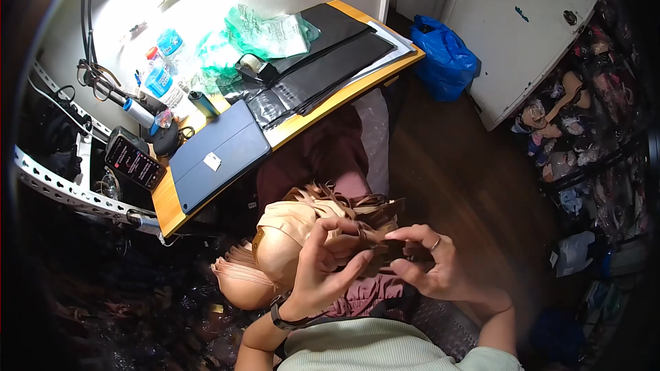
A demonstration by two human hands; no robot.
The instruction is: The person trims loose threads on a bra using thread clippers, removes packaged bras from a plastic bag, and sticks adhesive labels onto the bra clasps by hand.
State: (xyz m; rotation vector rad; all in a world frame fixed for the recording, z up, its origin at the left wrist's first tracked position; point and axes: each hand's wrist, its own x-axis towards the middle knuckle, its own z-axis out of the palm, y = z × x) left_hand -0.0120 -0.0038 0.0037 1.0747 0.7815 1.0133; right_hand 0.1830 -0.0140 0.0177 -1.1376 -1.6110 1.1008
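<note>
Left hand (326, 254) and right hand (434, 264) curl fingers at brown straps (386, 212), grip unclear; beige bras (280, 237) lie at ten o'clock from them. Strap-handling seems underway, calling for fine fingertip control.

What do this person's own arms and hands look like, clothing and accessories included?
The left hand has a dark wristband; the right hand wears a ring on one finger. Neither is gloved. The forearms are bare below a pale, ribbed, short-sleeved top.
</note>
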